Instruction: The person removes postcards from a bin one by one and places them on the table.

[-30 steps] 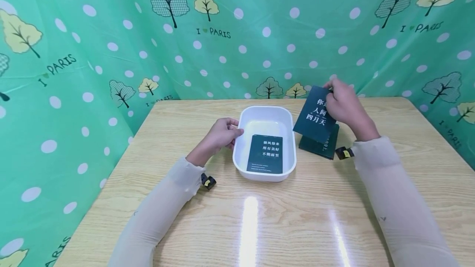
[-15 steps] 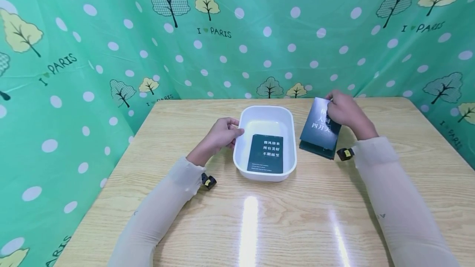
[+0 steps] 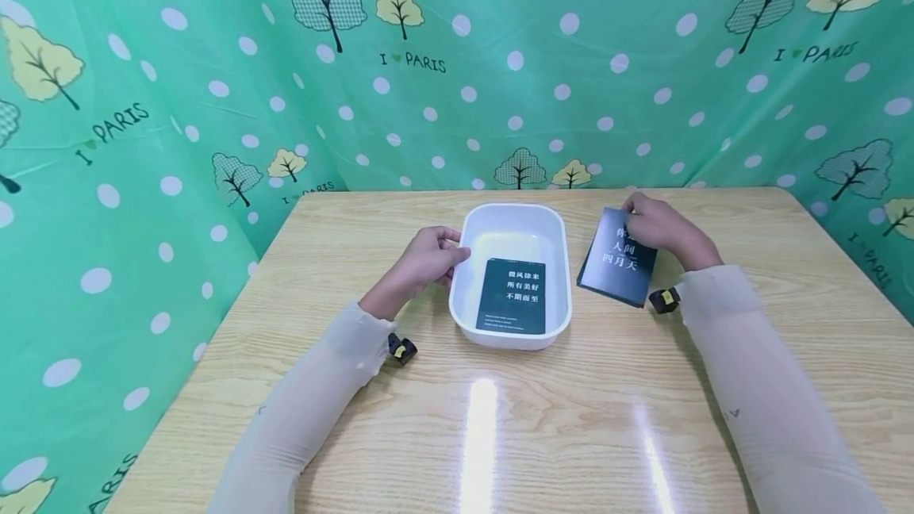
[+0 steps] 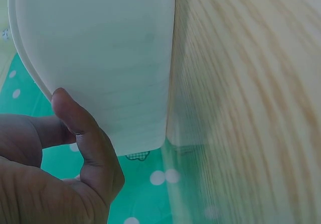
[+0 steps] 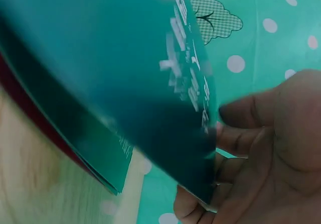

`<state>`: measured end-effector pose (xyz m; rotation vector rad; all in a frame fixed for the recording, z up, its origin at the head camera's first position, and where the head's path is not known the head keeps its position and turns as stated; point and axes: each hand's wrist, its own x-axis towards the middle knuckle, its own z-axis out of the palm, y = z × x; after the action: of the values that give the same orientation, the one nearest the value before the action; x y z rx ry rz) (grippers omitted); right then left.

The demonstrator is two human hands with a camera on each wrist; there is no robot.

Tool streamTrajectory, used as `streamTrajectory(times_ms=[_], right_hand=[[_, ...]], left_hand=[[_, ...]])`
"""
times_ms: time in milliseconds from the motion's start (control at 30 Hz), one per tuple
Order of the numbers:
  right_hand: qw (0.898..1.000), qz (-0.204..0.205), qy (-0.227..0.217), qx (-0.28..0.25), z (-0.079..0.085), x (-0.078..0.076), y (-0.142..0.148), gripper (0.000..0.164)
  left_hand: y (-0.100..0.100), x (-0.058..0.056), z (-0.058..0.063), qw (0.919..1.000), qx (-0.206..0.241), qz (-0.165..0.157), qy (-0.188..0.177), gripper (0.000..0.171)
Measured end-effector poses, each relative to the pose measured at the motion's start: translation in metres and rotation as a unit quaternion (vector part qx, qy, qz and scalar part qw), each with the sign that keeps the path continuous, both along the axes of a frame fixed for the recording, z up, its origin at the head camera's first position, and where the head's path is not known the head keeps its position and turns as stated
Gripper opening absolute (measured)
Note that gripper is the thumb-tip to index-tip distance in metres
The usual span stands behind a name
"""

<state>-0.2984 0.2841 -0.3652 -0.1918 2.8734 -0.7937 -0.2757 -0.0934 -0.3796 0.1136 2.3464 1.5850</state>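
At the table's middle stands a white plastic basin (image 3: pixel 505 245) holding a dark green booklet (image 3: pixel 510 309) with white Chinese lettering. My left hand (image 3: pixel 428 255) grips the basin's left rim; the left wrist view shows a digit bent over the rim (image 4: pixel 31 68) from outside. To the right of the basin, my right hand (image 3: pixel 660 222) holds another dark green booklet (image 3: pixel 618 278) by its far end. That booklet overlaps a small stack of booklets (image 5: pixel 114 171), one with a red edge. In the right wrist view, its held end is lifted above the stack, fingers around the edge.
The pale wooden table (image 3: pixel 571 427) carries bright light reflections in front. A green dotted curtain (image 3: pixel 457 86) with printed trees hangs behind and along the left. Small black devices (image 3: pixel 665 300) sit under both wrists.
My right hand has lowered the booklet toward me onto the stack, now nearly lined up with it. The left hand and basin have stayed in place.
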Motion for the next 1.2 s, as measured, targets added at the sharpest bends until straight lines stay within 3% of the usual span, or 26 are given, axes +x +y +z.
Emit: streamTrajectory(times_ms=[300,600,1033,1200], right_hand=[[0.996,0.045,-0.013,0.08,-0.006,0.0,0.001,0.058],[0.992,0.04,-0.03,0.118,-0.005,0.002,0.0,0.06],[0.992,0.026,-0.014,0.125,-0.014,-0.001,-0.003,0.05],[0.993,0.026,0.02,0.113,-0.011,-0.001,-0.009,0.047]], left_hand=[[0.0,0.0,0.001,1.0,-0.002,-0.003,0.0,0.031],[0.0,-0.001,0.001,1.0,-0.001,0.001,0.001,0.03],[0.001,0.002,0.003,1.0,-0.003,0.005,-0.004,0.029],[0.001,0.002,0.002,1.0,-0.003,0.005,-0.002,0.029]])
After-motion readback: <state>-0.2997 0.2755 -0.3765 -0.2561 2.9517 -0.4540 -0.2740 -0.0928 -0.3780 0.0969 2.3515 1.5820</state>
